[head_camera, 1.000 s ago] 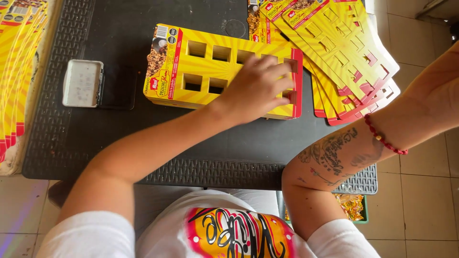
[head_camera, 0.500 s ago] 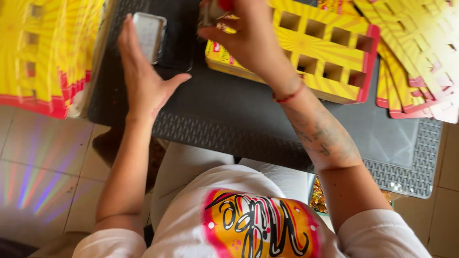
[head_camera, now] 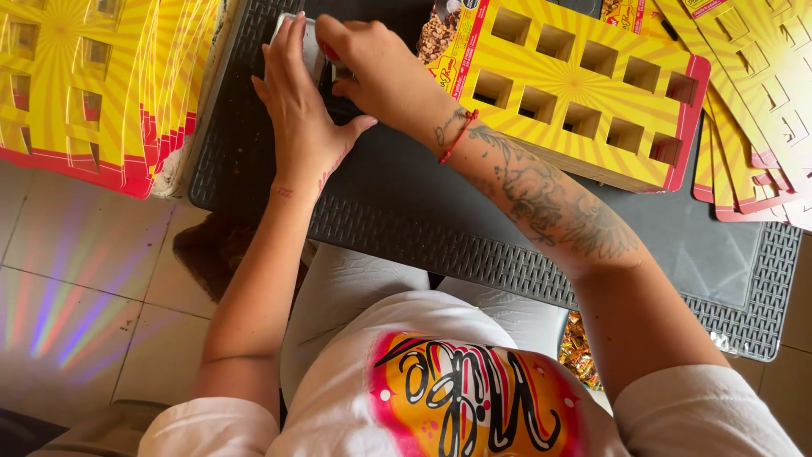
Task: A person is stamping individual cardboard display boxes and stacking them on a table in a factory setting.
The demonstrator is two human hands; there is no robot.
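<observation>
While the yellow cardboard tray (head_camera: 584, 85) with its rows of square cut-outs lies set aside on the dark table (head_camera: 423, 228), both hands have gone to the small grey tin (head_camera: 309, 42) at the far left edge of that table; a second ago the right hand (head_camera: 381, 72) was pressed flat on the tray and the left was out of sight, so the work appears to have passed from the tray to the tin; the left hand (head_camera: 300, 118) lies open and flat against the tin's near side, fingers straight and together, steadying rather than gripping; the right hand, a red cord bracelet (head_camera: 457, 135) at its wrist, curls over the tin's top, fingers bent, though whether they have closed on anything cannot be told; the tin itself is mostly hidden beneath the two hands; a stack of flat yellow-and-red cardboard sheets (head_camera: 76, 93) rests just beside it at the left, and more such sheets (head_camera: 753, 93) fan out at the right, beyond the tray.
</observation>
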